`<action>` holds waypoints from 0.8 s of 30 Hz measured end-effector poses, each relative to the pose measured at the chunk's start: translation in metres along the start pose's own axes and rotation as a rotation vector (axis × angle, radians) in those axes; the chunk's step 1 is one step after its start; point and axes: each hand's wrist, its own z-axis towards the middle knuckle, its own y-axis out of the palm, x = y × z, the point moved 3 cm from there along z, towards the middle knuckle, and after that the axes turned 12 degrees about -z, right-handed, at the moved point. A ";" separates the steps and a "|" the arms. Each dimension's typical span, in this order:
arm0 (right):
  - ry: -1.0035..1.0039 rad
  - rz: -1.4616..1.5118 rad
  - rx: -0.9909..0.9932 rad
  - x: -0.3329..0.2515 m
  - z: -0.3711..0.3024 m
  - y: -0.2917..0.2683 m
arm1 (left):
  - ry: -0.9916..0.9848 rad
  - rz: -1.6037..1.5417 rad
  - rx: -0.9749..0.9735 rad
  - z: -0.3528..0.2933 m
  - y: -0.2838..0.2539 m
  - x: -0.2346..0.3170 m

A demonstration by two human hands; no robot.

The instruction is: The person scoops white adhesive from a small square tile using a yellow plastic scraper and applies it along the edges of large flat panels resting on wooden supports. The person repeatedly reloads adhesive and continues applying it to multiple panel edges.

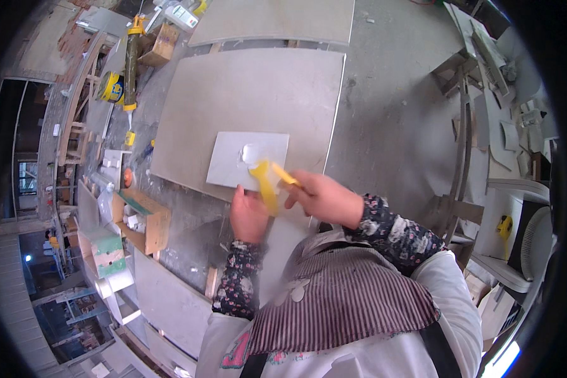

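Observation:
A small white board [223, 165] lies on a large grey-beige panel [246, 88], with a patch of white paste [252, 154] on it. My left hand [248, 216] is at the board's near edge, thumb against the edge and the other fingers bent and partly hidden. My right hand [324, 198] is closed around a yellow handle [286, 176] that points at the board. Between my hands a yellow spreader [266, 188] shows, blurred, its broad end over the board near the paste. Whether it joins the handle in my right hand I cannot tell.
To the left are a caulking gun [130, 69], a yellow tub [111, 88] and an open cardboard box [151, 220]. A white bottle [181, 17] stands at the far left. Another panel [271, 22] lies beyond the large one. At right, a chair [516, 252] bears a yellow tool [504, 228].

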 end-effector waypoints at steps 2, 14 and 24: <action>-0.018 -0.023 0.162 0.018 0.000 -0.039 | 0.019 0.057 -0.039 0.000 0.002 -0.004; 0.118 -0.525 0.905 0.104 0.095 -0.184 | 0.061 0.136 0.123 0.000 -0.005 0.001; 0.160 -0.530 0.705 0.081 0.096 -0.178 | 0.041 0.165 0.183 -0.003 0.005 -0.001</action>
